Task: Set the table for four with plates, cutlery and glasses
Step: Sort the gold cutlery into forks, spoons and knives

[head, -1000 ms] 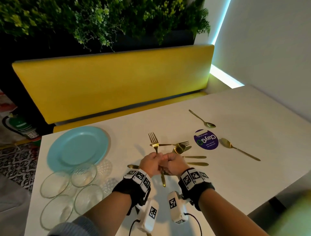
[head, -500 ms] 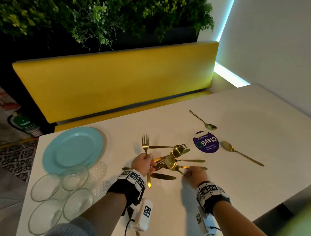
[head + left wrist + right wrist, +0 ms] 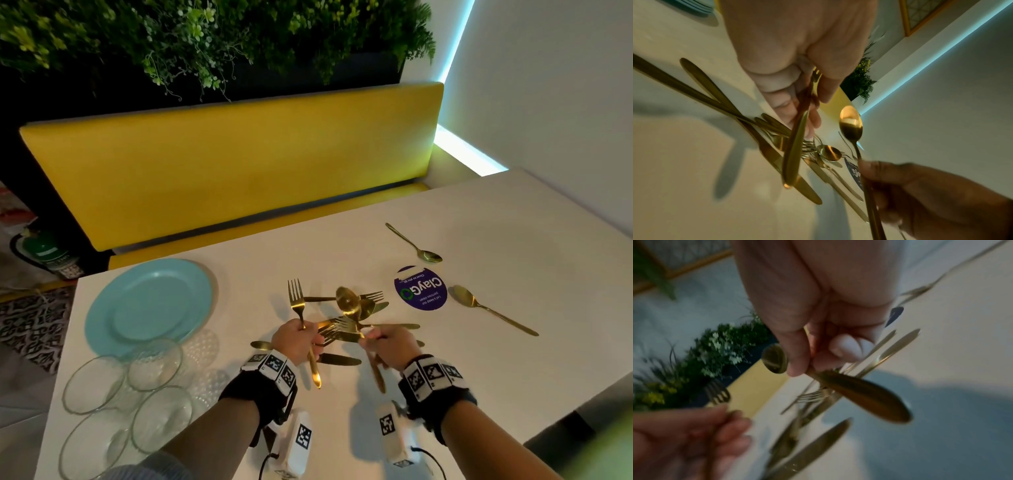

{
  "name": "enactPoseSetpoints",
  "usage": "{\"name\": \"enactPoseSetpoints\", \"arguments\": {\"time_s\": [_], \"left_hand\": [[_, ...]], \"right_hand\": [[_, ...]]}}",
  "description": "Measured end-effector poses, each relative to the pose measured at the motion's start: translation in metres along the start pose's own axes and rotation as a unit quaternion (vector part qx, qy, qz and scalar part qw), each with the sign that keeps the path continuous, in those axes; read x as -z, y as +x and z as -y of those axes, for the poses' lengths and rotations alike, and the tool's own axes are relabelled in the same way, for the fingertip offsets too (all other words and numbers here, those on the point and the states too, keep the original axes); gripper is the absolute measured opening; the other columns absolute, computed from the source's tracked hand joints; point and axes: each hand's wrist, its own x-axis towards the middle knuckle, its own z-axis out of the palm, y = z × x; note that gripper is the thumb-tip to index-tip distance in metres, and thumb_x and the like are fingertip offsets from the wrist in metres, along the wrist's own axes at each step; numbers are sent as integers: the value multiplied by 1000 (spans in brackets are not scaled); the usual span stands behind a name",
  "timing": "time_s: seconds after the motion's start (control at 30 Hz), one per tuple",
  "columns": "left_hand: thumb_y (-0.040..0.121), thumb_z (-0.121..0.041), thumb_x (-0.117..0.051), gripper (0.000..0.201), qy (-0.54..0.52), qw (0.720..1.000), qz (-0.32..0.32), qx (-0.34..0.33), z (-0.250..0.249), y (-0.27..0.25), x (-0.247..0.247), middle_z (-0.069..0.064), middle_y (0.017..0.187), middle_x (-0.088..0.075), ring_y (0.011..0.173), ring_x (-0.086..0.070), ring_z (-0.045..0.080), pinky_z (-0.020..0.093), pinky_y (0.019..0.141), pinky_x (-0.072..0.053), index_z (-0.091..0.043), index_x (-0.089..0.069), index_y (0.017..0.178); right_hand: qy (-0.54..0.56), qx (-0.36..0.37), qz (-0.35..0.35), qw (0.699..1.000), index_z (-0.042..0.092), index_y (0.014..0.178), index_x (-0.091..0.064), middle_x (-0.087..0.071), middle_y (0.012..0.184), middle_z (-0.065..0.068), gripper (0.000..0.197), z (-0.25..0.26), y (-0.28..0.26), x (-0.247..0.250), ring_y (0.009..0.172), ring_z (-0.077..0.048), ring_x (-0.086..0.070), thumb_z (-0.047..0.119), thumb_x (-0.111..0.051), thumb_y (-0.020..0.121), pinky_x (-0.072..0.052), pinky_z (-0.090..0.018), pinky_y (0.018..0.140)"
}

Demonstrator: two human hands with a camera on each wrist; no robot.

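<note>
Left hand (image 3: 297, 339) grips a gold fork (image 3: 296, 301) by its handle, fingers curled round it, tines pointing away from the person. Right hand (image 3: 390, 346) grips a gold spoon (image 3: 347, 301) by its handle, bowl raised. Between and just beyond both hands, the remaining gold cutlery (image 3: 346, 330) lies in a crossed heap on the white table (image 3: 513, 274). A blue plate (image 3: 147, 305) and four clear glasses (image 3: 154, 363) sit to the left of the left hand.

Right-wrist view blurred — cutlery pile (image 3: 807, 426) indistinct; fork (image 3: 296, 301) handle middle hidden in left hand (image 3: 297, 342).
</note>
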Motion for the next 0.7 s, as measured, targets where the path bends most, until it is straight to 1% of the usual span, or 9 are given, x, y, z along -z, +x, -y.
{"name": "enactPoseSetpoints", "arguments": {"time_s": [0.07, 0.13, 0.23, 0.33, 0.4, 0.43, 0.53, 0.63, 0.7], "left_hand": [[94, -23, -54, 16, -7, 999, 35, 3, -2, -4, 2, 10, 75, -63, 63, -59, 22, 32, 65, -53, -9, -55, 85], [94, -32, -53, 26, 7, 998, 60, -2, -2, -6, 6, 10, 75, -64, 66, -62, 26, 39, 71, -56, -10, -57, 81], [93, -42, -51, 36, 53, 996, 67, -14, 2, -4, 19, 14, 77, -63, 77, -63, 32, 53, 87, -54, -12, -61, 74], [94, -39, -48, 35, 85, 994, 68, -17, 9, -4, 36, 18, 82, -63, 82, -64, 35, 54, 90, -53, -14, -61, 74], [95, -32, -48, 32, 105, 993, 54, -24, 13, -3, 48, 16, 83, -64, 89, -66, 39, 50, 93, -52, -16, -60, 70], [95, -29, -48, 31, 105, 993, 38, -26, 13, -2, 54, 15, 81, -64, 86, -66, 38, 45, 89, -54, -15, -60, 70], [96, -21, -47, 23, 55, 998, 0, -27, 13, 1, 70, 8, 72, -66, 58, -59, 26, 32, 59, -50, -10, -57, 78], [98, -24, -44, 23, 53, 997, -41, -48, 10, 0, 82, 4, 67, -63, 50, -53, 17, 24, 49, -45, -13, -55, 80], [98, -25, -43, 23, 69, 993, -62, -67, 7, -1, 87, 3, 65, -60, 48, -48, 14, 22, 46, -42, -13, -55, 85]], "right_hand": [[102, -3, 38, 994, 15, 83, -66, -63, 73, -1, 6, 18, -10, -14, 58, -10, -55, 20, -66, 87, -48, -23, 56], [183, -1, 71, 980, 11, 81, -66, -65, 73, -6, 6, 34, -16, -31, 51, -10, -54, 13, -65, 87, -44, -21, 50], [204, 22, 104, 973, 10, 77, -68, -67, 69, -10, 11, 49, -20, -59, 46, -10, -54, 10, -64, 87, -41, -19, 44], [207, -1, 86, 974, 14, 70, -64, -63, 53, -1, 18, 57, -22, -83, 43, -9, -54, 7, -66, 86, -42, -19, 43], [193, -9, 89, 977, 12, 75, -65, -65, 56, 0, 12, 60, -24, -96, 45, -10, -54, 7, -66, 86, -43, -19, 43], [171, -13, 94, 981, 11, 80, -66, -66, 62, 0, 7, 60, -25, -100, 47, -9, -55, 8, -66, 86, -44, -19, 45], [37, -35, 65, 997, 13, 88, -68, -66, 78, 2, 5, 54, -23, -106, 55, -8, -55, 16, -63, 88, -44, -18, 49], [-36, -88, 3, 995, 9, 95, -67, -66, 81, -2, 18, 43, -15, -104, 58, -11, -55, 24, -61, 88, -49, -21, 56], [-39, -113, -27, 992, 8, 96, -67, -70, 88, -6, 21, 41, -7, -107, 65, -15, -58, 26, -59, 89, -55, -27, 71]]}}
